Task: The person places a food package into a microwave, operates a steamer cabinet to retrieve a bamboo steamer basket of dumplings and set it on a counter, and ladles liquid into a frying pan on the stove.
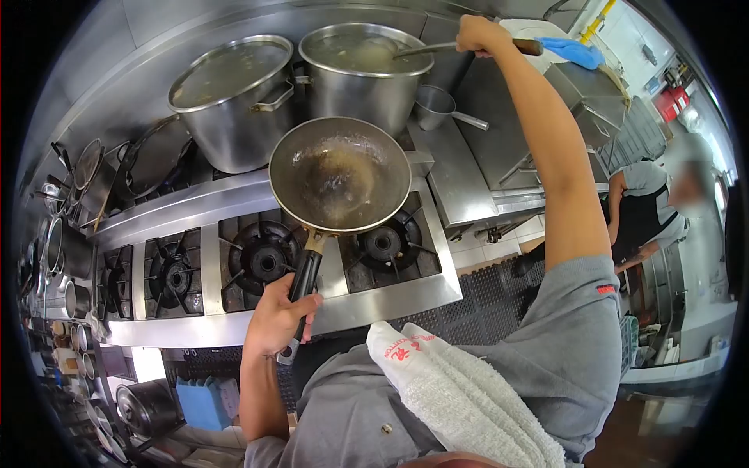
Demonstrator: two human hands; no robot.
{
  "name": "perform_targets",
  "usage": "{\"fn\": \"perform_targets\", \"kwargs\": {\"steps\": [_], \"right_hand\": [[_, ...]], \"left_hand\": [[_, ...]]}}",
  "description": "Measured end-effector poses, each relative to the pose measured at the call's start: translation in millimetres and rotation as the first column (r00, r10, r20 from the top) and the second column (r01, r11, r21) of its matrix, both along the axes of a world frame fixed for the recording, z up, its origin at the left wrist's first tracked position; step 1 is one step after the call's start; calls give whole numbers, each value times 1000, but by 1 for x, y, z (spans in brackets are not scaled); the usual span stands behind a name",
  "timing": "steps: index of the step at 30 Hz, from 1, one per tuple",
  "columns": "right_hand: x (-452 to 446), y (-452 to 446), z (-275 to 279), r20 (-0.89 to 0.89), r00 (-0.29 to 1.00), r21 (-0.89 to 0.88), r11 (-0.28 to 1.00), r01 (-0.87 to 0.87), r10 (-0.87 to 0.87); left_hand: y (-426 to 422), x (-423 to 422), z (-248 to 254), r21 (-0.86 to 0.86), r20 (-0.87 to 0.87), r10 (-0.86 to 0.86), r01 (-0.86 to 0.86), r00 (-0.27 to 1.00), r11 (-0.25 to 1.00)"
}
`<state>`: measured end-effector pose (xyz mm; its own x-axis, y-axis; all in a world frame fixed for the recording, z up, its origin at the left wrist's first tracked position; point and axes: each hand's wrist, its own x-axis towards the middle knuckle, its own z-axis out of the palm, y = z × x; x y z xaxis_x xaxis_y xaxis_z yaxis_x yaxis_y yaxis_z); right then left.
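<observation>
My left hand (277,316) is closed around the black handle of a frying pan (341,183). The pan is raised over the front burners and tipped so that its dark, worn inside shows; a wet brownish patch lies in its middle. Stretched out to the far right, my right hand (482,35) grips a long-handled ladle (433,49). Its bowl dips into the cloudy liquid of the right stockpot (363,90). Beside that pot stands a second large stockpot (234,129), also filled with cloudy liquid nearly to the rim.
A gas stove (179,273) with several burners runs below the pan. A small saucepan (434,108) sits on the steel counter (460,187) right of the stockpots. Pans and strainers hang at the left. Another person (644,199) stands at the right. A white towel (460,390) hangs over my chest.
</observation>
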<state>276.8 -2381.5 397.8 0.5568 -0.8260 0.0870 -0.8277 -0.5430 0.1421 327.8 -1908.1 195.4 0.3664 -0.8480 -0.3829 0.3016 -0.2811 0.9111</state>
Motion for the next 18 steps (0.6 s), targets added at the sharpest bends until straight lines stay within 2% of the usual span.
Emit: {"fn": "perform_targets", "kwargs": {"steps": [1,2,4,7,11,13,14,16,17,18], "right_hand": [[-2,-26,-4,160,987,131,991,-27,6],[-5,-23,4,163,987,128,991,-32,11],[-12,-16,23,141,980,224,969,108,-142],[-24,-37,48,92,973,310,935,172,-209],[-45,-32,82,83,977,299,940,165,-198],[-58,-9,100,-4,980,165,966,198,-200],[-65,0,106,-9,979,166,965,203,-205],[-83,11,118,201,970,308,949,68,-135],[-86,18,126,101,992,363,931,35,-76],[-92,27,130,95,992,367,929,42,-83]], "left_hand": [[0,0,-3,3,-8,10,-10,1000,1000],[0,0,-5,6,-16,21,-21,1000,1000],[2,1,-10,8,-16,27,-27,1000,1000],[1,2,-13,10,-5,29,-29,1000,1000],[-3,8,-17,34,39,2,-3,999,999],[-6,11,-20,45,35,-9,7,999,999],[-8,12,-22,38,38,-7,6,999,999],[-11,14,-25,33,35,-13,11,999,999],[-12,15,-27,25,48,-14,13,999,1000],[-12,16,-29,17,61,-17,16,998,1000]]}}
